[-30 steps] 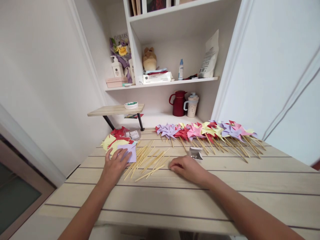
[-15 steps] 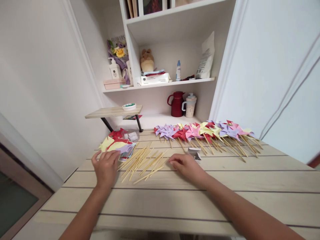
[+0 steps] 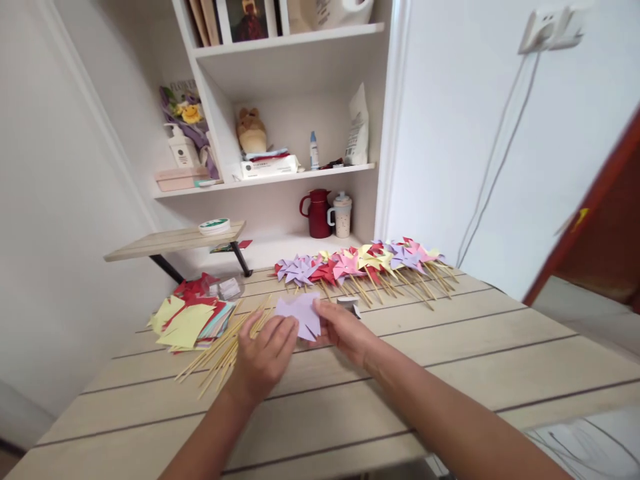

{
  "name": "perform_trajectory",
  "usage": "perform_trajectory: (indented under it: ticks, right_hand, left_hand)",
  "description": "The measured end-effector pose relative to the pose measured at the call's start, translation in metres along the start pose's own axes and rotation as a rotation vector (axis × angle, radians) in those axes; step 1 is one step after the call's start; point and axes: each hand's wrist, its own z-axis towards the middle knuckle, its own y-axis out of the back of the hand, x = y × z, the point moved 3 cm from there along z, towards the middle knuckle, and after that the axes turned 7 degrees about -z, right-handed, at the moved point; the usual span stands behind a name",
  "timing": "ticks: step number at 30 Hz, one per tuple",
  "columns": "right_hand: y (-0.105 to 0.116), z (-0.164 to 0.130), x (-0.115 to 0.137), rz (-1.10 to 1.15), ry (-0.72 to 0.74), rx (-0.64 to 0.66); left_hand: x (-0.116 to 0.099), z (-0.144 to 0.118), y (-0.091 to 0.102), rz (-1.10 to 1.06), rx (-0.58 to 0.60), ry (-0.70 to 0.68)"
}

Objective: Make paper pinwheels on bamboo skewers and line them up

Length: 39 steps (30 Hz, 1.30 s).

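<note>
Purple paper held above bench between both hands — left hand fingers grip near-left edge, right hand fingers pinch right edge. Sticks just left; pinwheels far.

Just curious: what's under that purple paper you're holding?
Under the purple paper, held by left hand and right hand, lies the wooden table; anything directly beneath is hidden.

You have two hands in view, one purple paper piece, one red jug, and one white cup.
</note>
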Motion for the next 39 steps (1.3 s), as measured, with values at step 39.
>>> perform_trajectory:
  ticks: [39]
  right_hand:
    - [0.016, 0.003, 0.003, -0.416, 0.24, -0.218]
  left_hand:
    - [0.0, -0.025, -0.053, -1.092, -0.048, 1.072]
